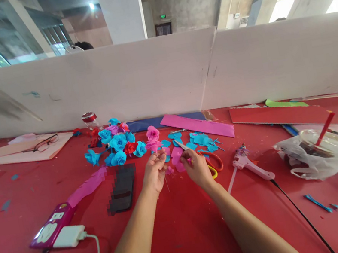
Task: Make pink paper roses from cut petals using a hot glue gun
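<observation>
A pink paper flower (152,134) on a thin wire stem stands upright in my left hand (154,172), its fingers pinched round the stem below the petals. My right hand (196,166) is closed over the pink petals (177,160) on the table; its fingertips hide what they hold, if anything. Scissors (216,161) with red and yellow handles lie just beyond and beside my right hand. Loose blue petals (201,139) are scattered behind it. Blue, red and purple paper flowers (118,142) are bunched to the left of my left hand.
On the red table (188,236), a phone (121,189) and a purple device (51,228) with a white charger lie left. A pink glue gun (250,164) and a bagged cup (317,152) are right. A white partition (115,83) stands behind.
</observation>
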A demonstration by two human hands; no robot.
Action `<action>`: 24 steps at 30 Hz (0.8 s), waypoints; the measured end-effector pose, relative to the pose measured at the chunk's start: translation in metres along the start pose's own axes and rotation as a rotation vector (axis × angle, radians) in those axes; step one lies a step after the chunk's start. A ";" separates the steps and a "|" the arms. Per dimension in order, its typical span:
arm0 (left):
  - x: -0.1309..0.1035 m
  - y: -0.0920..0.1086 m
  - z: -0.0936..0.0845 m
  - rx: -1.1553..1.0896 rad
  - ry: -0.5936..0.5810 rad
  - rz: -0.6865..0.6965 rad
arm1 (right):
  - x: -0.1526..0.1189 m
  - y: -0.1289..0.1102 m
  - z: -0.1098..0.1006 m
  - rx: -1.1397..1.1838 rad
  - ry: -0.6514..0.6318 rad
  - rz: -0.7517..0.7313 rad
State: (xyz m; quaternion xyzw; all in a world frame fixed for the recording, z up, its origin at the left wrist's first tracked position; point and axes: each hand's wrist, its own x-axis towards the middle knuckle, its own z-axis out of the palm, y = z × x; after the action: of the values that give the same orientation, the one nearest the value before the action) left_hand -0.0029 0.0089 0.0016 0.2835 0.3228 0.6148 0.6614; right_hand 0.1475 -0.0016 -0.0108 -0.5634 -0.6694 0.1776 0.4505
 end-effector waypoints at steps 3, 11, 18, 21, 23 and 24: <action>-0.003 0.000 0.004 0.133 -0.027 -0.029 | 0.001 -0.002 -0.002 0.036 -0.007 -0.064; 0.000 -0.012 0.003 0.266 0.094 0.009 | 0.001 -0.003 -0.004 0.323 -0.013 -0.049; -0.003 -0.003 0.007 0.108 0.073 -0.060 | 0.000 -0.005 -0.003 0.687 -0.172 0.241; -0.005 -0.002 0.010 0.095 0.093 -0.069 | 0.001 -0.005 -0.005 0.774 -0.192 0.230; -0.005 -0.002 0.009 0.085 0.100 -0.087 | 0.001 -0.005 -0.006 0.796 -0.176 0.233; -0.005 -0.003 0.009 0.082 0.100 -0.103 | 0.002 -0.005 -0.007 0.795 -0.164 0.235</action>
State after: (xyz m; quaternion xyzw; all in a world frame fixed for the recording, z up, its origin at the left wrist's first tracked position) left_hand 0.0055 0.0042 0.0055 0.2621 0.3946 0.5796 0.6631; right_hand 0.1500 -0.0032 -0.0031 -0.4022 -0.5136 0.5165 0.5546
